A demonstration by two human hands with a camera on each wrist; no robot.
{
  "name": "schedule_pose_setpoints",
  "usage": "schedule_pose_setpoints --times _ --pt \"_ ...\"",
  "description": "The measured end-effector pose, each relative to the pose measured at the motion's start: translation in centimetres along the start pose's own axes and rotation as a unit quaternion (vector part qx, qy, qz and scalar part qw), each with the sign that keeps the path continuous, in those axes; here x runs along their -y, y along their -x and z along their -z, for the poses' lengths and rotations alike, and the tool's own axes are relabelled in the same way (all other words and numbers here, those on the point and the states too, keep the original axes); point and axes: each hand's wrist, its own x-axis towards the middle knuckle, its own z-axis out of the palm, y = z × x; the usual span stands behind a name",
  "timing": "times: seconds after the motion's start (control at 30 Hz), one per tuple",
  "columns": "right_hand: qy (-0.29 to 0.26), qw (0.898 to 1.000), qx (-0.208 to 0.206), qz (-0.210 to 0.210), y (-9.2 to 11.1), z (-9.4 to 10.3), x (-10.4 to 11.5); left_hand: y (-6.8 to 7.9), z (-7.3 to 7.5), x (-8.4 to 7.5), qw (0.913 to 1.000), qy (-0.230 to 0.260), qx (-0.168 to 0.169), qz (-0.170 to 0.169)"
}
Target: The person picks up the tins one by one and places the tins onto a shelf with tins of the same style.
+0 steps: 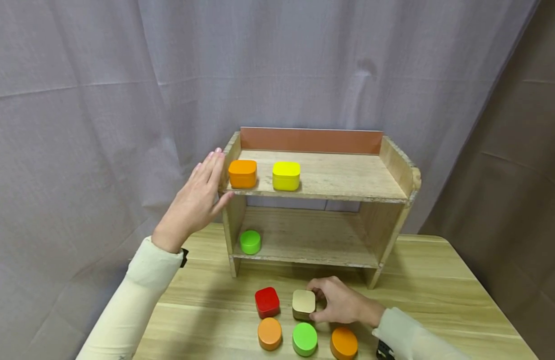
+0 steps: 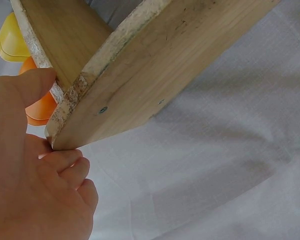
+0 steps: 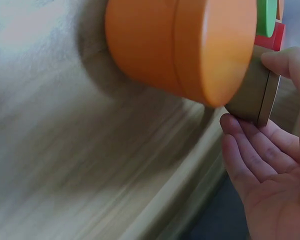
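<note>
My right hand (image 1: 338,301) pinches a small gold, round-cornered square box (image 1: 303,302) on the table, thumb on its near side and fingers on its far side. In the right wrist view the thumb and fingertips touch the gold box (image 3: 250,92). My left hand (image 1: 192,202) rests on the left side of a small wooden shelf (image 1: 340,175), its fingers straight and its thumb by the front edge. Near that thumb, an orange square box (image 1: 243,174) and a yellow one (image 1: 286,176) stand on the upper board. A green round box (image 1: 250,242) sits lower left.
A red square box (image 1: 267,302) stands left of the gold one. In front are a light orange round box (image 1: 270,333), a green round one (image 1: 304,339) and a darker orange one (image 1: 344,343). Grey curtain (image 1: 282,65) hangs behind the wooden table (image 1: 444,300).
</note>
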Motion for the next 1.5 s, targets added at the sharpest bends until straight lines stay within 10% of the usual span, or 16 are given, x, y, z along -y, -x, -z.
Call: schedule_pose_setpoints --times 1.5 --pt "0.089 0.992 0.023 0.091 1.6 13.6 8.1 0.0 -0.1 0.0 1.0 0.003 -0.001 -0.001"
